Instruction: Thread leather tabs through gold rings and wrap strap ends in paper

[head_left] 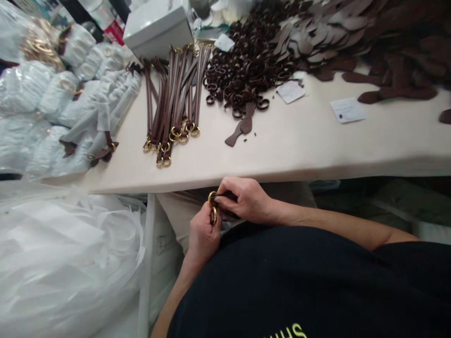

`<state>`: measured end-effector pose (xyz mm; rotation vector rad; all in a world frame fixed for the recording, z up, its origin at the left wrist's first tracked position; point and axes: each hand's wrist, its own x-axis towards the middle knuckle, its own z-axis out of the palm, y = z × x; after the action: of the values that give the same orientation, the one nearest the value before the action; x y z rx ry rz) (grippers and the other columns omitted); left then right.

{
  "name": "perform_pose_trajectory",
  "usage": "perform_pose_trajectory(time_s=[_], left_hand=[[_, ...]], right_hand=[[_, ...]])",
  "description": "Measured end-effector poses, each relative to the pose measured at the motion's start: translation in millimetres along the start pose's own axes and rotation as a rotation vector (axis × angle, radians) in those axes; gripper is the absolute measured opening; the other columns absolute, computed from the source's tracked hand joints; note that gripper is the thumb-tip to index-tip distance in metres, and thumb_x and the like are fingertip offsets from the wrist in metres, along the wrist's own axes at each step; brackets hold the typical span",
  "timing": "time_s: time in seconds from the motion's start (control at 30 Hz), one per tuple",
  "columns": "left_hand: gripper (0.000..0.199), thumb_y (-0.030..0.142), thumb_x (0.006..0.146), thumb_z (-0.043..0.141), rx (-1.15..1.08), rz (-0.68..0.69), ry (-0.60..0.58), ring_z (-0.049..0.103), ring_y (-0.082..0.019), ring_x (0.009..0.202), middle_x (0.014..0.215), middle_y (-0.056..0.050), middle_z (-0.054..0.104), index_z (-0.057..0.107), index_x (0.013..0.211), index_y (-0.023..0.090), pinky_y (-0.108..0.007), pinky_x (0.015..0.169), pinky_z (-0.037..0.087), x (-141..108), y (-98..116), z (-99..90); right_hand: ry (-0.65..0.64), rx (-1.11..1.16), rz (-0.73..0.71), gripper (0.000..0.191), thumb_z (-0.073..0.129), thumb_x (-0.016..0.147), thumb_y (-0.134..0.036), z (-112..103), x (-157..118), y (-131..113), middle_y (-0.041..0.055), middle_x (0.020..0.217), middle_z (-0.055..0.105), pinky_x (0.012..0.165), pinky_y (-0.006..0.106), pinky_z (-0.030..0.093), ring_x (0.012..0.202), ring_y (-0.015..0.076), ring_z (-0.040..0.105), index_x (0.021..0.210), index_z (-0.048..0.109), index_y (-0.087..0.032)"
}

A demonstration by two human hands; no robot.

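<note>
Just below the table's front edge, my two hands meet over a dark brown leather strap with gold rings. My left hand is closed, a gold ring showing at its fingertips. My right hand pinches the leather beside the rings, thumb and forefinger together. Part of the strap is hidden under the fingers. On the table beyond lie several finished-looking brown straps with gold rings at their ends. Two flat leather pieces lie right of them, near a heap of small brown leather loops.
A cream-topped table runs across the view. Plastic-wrapped bundles and a white box stand at the left. Flat brown leather cut-outs pile up at the right, near paper notes. White sheeting fills the lower left.
</note>
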<state>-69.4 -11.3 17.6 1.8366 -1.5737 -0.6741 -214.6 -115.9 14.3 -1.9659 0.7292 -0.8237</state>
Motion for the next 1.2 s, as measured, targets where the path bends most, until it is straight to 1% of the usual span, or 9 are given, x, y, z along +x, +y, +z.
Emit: perform_pose_trajectory(time_s=[0.13,0.27,0.37,0.43,0.6,0.83,1.0,1.1,1.2], left_hand=[[0.019,0.026,0.094,0.045,0.152,0.169,0.062,0.063,-0.018,0.055,0.065,-0.004,0.065,0.061,0.088,0.018,-0.026,0.052,0.044,11.2,-3.8,16.3],[0.024,0.033,0.097,0.047,-0.016,0.166,0.0,0.07,-0.02,0.07,0.081,-0.007,0.073,0.065,0.094,0.018,-0.028,0.062,0.052,19.7,-2.0,18.2],[0.03,0.035,0.099,0.05,-0.3,0.052,0.209,0.073,-0.021,0.088,0.106,-0.009,0.075,0.062,0.12,0.018,-0.033,0.079,0.057,23.3,5.4,-1.8],[0.029,0.035,0.098,0.052,-0.456,0.058,0.412,0.074,-0.021,0.079,0.101,-0.007,0.076,0.063,0.118,0.018,-0.036,0.077,0.057,25.2,13.0,-21.1],[0.027,0.041,0.094,0.059,-0.671,0.048,0.564,0.067,-0.018,0.064,0.088,-0.003,0.076,0.067,0.11,0.021,-0.033,0.062,0.055,24.0,29.0,-46.2],[0.027,0.043,0.096,0.056,-0.721,-0.175,0.376,0.066,-0.016,0.062,0.084,-0.003,0.075,0.067,0.105,0.021,-0.03,0.064,0.053,3.2,16.5,-10.5],[0.035,0.048,0.096,0.053,-0.708,-0.335,0.241,0.067,-0.017,0.064,0.084,-0.007,0.074,0.064,0.106,0.017,-0.03,0.065,0.053,3.0,6.9,-1.5],[0.036,0.05,0.096,0.052,-0.732,-0.338,0.172,0.066,-0.015,0.06,0.079,-0.006,0.073,0.062,0.103,0.016,-0.028,0.062,0.052,10.9,3.5,-4.4],[0.036,0.051,0.096,0.052,-0.781,-0.296,0.079,0.061,-0.012,0.053,0.069,-0.003,0.069,0.06,0.094,0.016,-0.024,0.055,0.048,17.3,1.3,-9.6]], right_hand=[[0.041,-0.099,-0.015,0.008,0.054,0.092,-0.02,-6.8,-2.8,-2.4,0.0006,0.073,0.063,0.06,0.024,0.04,0.061,0.0129,0.054,0.096,0.058,-0.015],[0.083,-0.246,-0.117,0.019,0.045,0.099,-0.025,-30.4,2.1,1.8,0.0068,0.088,0.066,0.072,0.029,0.048,0.077,0.0182,0.061,0.102,0.061,-0.014],[0.167,-0.329,-0.189,0.02,0.046,0.1,-0.024,-63.0,22.2,17.9,0.0118,0.115,0.065,0.09,0.033,0.049,0.103,0.0208,0.062,0.108,0.063,-0.014],[0.167,-0.485,-0.186,0.022,0.053,0.097,-0.019,-85.9,45.2,33.6,0.0127,0.126,0.063,0.097,0.036,0.046,0.113,0.0232,0.06,0.116,0.064,-0.015],[-0.254,-0.811,-0.104,0.018,0.071,0.087,-0.021,-120.4,112.4,60.2,0.009,0.118,0.068,0.092,0.036,0.039,0.107,0.0259,0.059,0.105,0.075,-0.02],[-0.593,-0.904,-0.169,0.009,0.074,0.074,-0.015,-125.4,161.6,50.8,0.0057,0.088,0.068,0.07,0.03,0.031,0.085,0.0194,0.054,0.082,0.075,-0.018],[-0.411,-0.731,-0.286,0.009,0.064,0.083,-0.01,-110.2,158.8,40.7,0.0028,0.078,0.065,0.084,0.031,0.036,0.075,0.0151,0.053,0.083,0.071,-0.016],[-0.243,-0.322,-0.117,0.006,0.063,0.085,-0.014,-88.1,136.5,30.7,0.0006,0.075,0.063,0.074,0.026,0.04,0.069,0.0124,0.052,0.089,0.069,-0.015],[-0.338,0.244,0.148,0.011,0.06,0.086,-0.021,-61.0,101.6,20.9,-0.0005,0.074,0.063,0.063,0.022,0.041,0.066,0.0104,0.053,0.091,0.066,-0.013]])
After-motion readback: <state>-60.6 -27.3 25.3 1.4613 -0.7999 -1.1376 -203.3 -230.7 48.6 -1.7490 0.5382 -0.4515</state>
